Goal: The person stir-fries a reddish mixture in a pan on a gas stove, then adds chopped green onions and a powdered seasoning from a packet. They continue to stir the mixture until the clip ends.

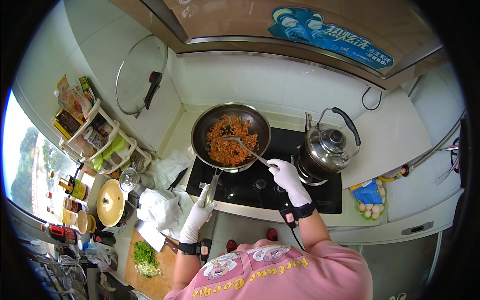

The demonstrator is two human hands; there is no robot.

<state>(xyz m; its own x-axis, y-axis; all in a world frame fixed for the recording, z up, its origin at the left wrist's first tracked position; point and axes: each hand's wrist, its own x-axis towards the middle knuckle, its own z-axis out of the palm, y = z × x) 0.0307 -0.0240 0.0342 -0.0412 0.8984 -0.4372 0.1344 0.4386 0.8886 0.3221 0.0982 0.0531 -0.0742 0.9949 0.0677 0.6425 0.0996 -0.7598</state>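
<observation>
A dark wok (258, 129) sits on the left burner of a black glass gas hob (232, 191). Orange-brown shredded food (228, 153), perhaps carrot, is spread over its bottom. My left hand (200, 213), in a white glove, grips the wok's metal handle (213, 187). In my gloved right hand (285, 179) is the handle of a metal spatula (250, 150). The spatula's head rests among the shreds near the middle of the wok.
A steel kettle (324, 150) stands on the right burner. Eggs (371, 210) lie at the counter's right. On the left are a cutting board (165, 270) with chopped scallions (145, 255), a cleaver (150, 236), crumpled white plastic (157, 210) and a spice rack (101, 138). A glass lid (137, 75) hangs on the wall.
</observation>
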